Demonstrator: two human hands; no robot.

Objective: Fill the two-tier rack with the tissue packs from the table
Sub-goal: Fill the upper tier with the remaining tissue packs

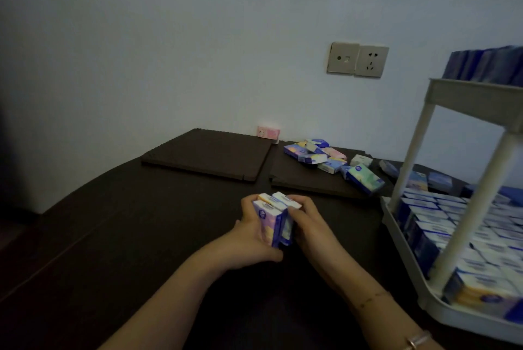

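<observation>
Both hands point(254, 233) clasping tissue packs point(276, 218), rack point(469, 208) (lower tier) packed

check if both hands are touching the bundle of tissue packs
Touching: the head view shows the left hand and right hand pressed against opposite sides of the bundle of tissue packs.

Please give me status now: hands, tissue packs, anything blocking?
Left hand and right hand together clamp a bundle of tissue packs. Loose packs remain on table. Rack lower tier nearly full. Path clear.
</observation>
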